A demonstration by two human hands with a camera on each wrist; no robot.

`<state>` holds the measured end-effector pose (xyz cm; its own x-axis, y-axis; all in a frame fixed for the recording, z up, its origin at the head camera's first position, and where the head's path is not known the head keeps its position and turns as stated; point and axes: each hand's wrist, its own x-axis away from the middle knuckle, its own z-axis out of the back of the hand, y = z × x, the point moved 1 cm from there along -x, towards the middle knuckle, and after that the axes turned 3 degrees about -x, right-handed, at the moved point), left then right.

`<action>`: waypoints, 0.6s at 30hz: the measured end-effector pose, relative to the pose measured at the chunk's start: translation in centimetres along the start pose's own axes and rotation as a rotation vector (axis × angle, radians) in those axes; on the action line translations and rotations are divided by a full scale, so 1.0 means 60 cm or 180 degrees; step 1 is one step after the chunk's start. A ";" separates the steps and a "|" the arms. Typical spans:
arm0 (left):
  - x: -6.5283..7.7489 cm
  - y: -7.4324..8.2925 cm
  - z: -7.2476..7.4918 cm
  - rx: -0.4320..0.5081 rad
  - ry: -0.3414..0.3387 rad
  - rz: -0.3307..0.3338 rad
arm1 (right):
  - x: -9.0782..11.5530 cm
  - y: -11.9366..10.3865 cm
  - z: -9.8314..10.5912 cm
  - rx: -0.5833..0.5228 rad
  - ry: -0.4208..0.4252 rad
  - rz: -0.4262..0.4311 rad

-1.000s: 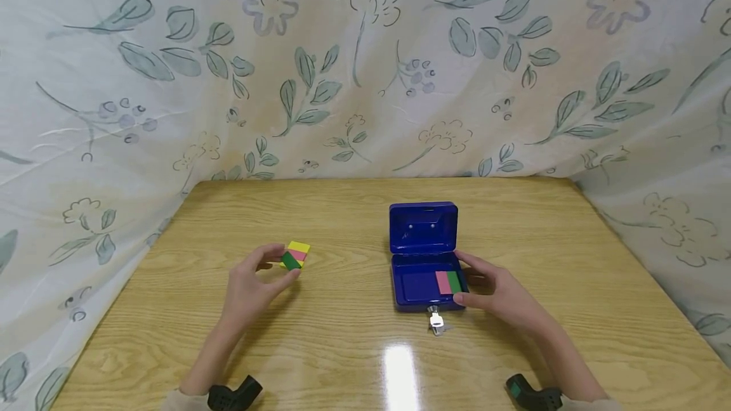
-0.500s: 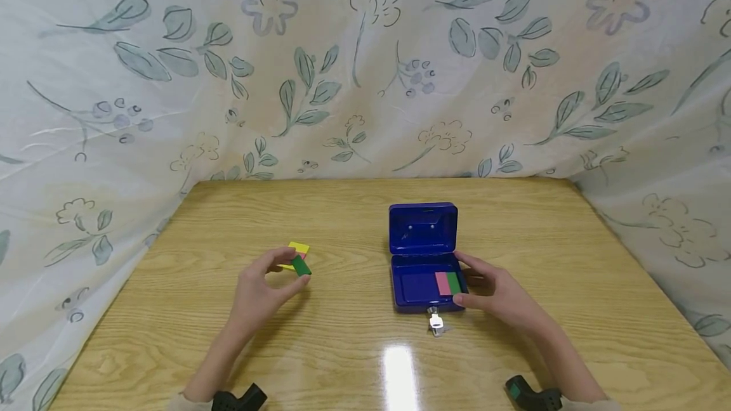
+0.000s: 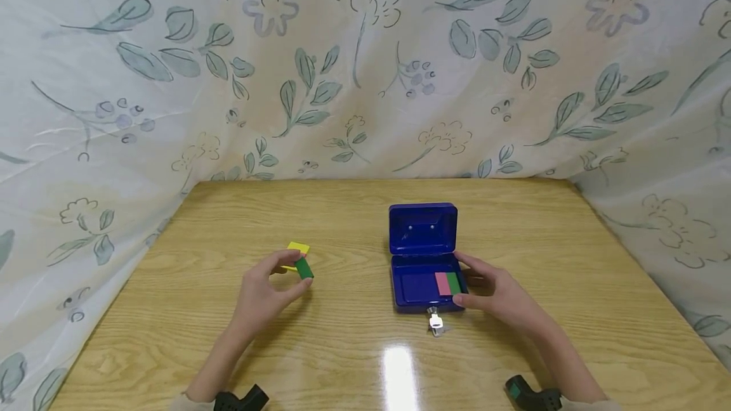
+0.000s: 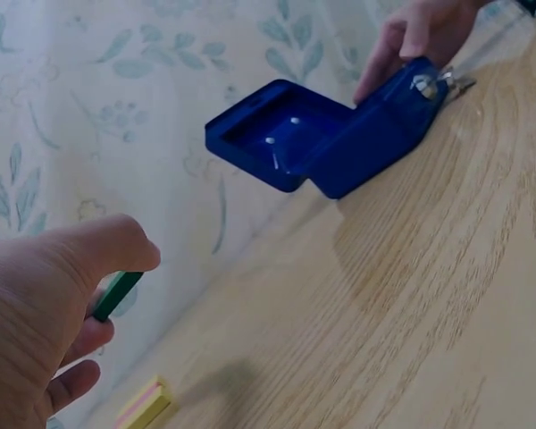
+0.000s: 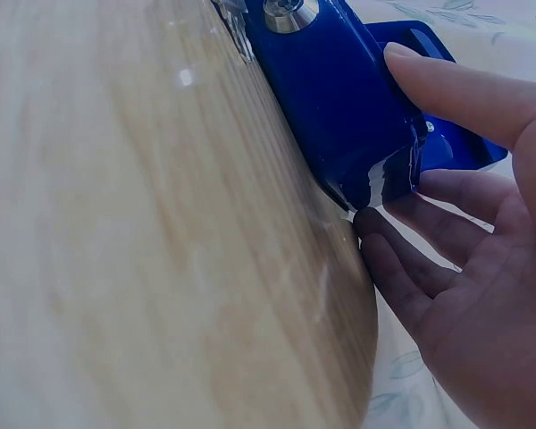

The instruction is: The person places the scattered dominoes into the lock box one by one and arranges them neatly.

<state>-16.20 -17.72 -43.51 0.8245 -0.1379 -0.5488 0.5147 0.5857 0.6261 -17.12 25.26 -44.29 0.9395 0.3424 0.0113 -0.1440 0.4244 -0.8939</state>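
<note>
Between thumb and fingers, my left hand [image 3: 261, 297] pinches a green block [image 3: 304, 267] just above the table. Behind it on the wood lie yellow and pink blocks [image 3: 298, 247], partly covered by the fingers; the left wrist view shows the yellow block [image 4: 147, 404] with a pink strip. An open blue cash box [image 3: 412, 307] stands right of centre, lid raised. A pink block [image 3: 442, 284] and a green one [image 3: 454, 283] lie side by side in its right part. My right hand [image 3: 502, 290] grips the box's right side, thumb on the rim and fingers along the wall [image 5: 339, 107].
Keys [image 3: 436, 321] hang from the lock at the front of the box. The wooden table [image 3: 348, 328] reaches back to a floral cloth [image 3: 365, 81], which also hangs at both sides. Wood surface lies between the left hand and the box.
My left hand has moved a little right and toward me, bringing the green block away from over the yellow and pink blocks. The block has turned more upright. My right hand and the box stay put.
</note>
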 end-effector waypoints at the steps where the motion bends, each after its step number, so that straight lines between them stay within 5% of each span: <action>1: 0.000 0.000 0.000 0.0009 -0.0005 -0.0007 | 0.000 0.000 0.000 0.0004 -0.0002 0.0008; 18: 0.000 -0.003 -0.009 0.0078 -0.0141 -0.0188 | -0.004 0.002 0.000 -0.0059 -0.0016 -0.0006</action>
<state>-16.43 -17.42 -43.92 0.8018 -0.2073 -0.5605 0.5680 0.5558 0.6070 -17.37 25.25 -44.42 0.9382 0.3457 0.0151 -0.1364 0.4095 -0.9021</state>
